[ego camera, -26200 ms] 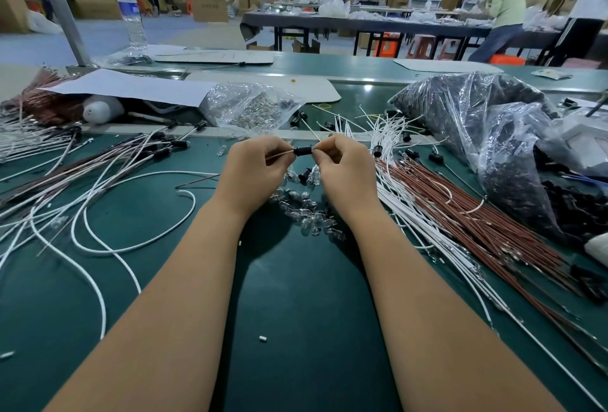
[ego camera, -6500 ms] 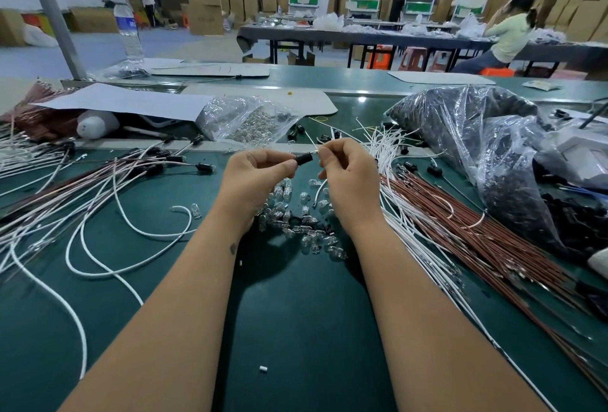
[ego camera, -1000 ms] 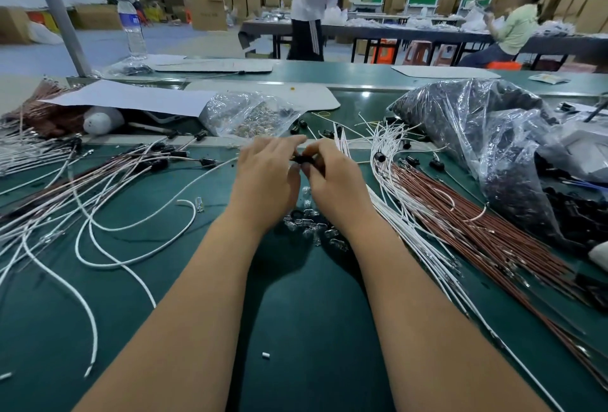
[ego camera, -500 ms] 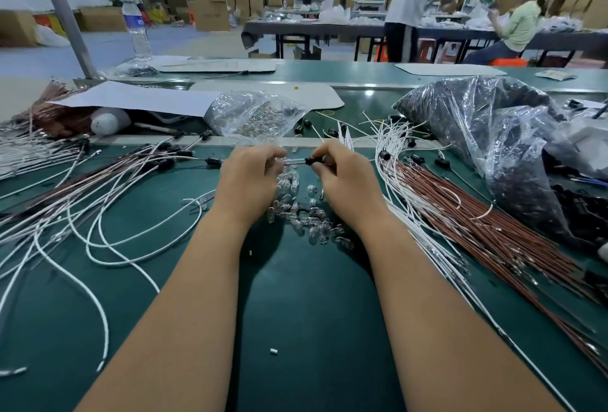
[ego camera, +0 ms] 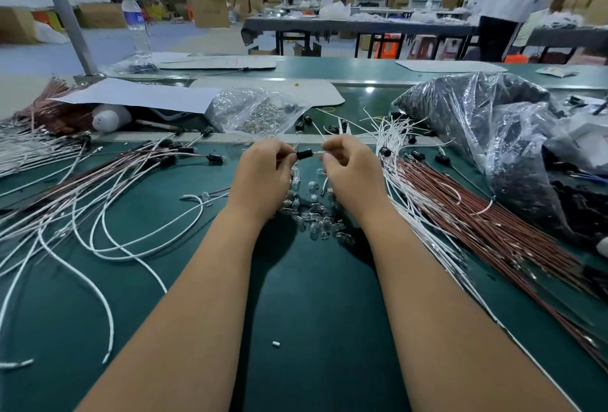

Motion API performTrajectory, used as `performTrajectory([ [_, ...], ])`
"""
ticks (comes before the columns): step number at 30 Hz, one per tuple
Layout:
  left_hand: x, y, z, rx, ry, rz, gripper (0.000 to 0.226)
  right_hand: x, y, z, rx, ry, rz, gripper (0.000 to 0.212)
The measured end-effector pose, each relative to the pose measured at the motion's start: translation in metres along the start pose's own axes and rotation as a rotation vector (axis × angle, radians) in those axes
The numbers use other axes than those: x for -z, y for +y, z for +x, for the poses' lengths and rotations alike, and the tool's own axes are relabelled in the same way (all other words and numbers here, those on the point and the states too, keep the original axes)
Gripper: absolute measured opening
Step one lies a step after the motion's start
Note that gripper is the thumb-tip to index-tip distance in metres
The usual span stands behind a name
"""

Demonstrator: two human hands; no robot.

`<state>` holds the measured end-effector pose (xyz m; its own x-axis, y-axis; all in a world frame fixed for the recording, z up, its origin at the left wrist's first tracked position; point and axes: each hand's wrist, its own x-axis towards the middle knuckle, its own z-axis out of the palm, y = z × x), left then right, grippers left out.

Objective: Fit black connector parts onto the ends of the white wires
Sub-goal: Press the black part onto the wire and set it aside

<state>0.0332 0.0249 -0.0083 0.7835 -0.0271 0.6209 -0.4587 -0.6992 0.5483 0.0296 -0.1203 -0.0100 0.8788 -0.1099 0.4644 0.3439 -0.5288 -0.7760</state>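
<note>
Green desk [ego camera: 312, 296]: both hands' fingers [ego camera: 285, 150] pinch black connector [ego camera: 303, 155] being fitted; unfitted white wires [ego camera: 399, 135] right of it, many left.

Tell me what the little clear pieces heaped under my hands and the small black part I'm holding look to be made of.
The heap of small clear rounded pieces looks like glass or clear plastic: see-through with bright glints, like tiny bulbs. The small black cylindrical connector part, pinched by the left hand, looks like matte moulded plastic, dull and without glare.

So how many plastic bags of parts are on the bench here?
2: a clear bag of small glass bulbs behind the hands, and a large bag of black parts at far right. Others may be hidden.
</note>
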Motion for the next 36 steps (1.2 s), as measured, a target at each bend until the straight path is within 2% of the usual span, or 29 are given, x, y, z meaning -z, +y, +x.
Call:
performTrajectory([
  [3,-0.0012,-0.0011,0.0004,0.000,-0.020,0.010,0.011,0.0028,-0.0030,-0.0006,-0.075,-0.016,0.081,0.013],
  [9,-0.0018,-0.0025,0.0001,-0.019,-0.020,0.013,0.012,0.0037,-0.0061,0.0000,-0.076,-0.005,0.118,0.011],
  [15,-0.0047,-0.0054,-0.0010,-0.008,-0.113,-0.028,0.011,0.0045,-0.0067,0.0016,-0.132,-0.007,0.241,0.007],
  [20,-0.0036,-0.0041,-0.0018,-0.019,-0.124,-0.091,0.004,0.0054,-0.0076,0.0016,-0.116,-0.005,0.228,0.008],
  [30,-0.0039,-0.0017,-0.0028,0.055,-0.133,-0.218,0.009,0.0036,-0.0090,0.0002,-0.088,-0.023,0.202,0.008],
  [36,-0.0028,-0.0008,-0.0036,0.018,-0.114,-0.258,0.011,0.0035,-0.0074,0.0006,-0.081,0.042,0.156,0.005],
])
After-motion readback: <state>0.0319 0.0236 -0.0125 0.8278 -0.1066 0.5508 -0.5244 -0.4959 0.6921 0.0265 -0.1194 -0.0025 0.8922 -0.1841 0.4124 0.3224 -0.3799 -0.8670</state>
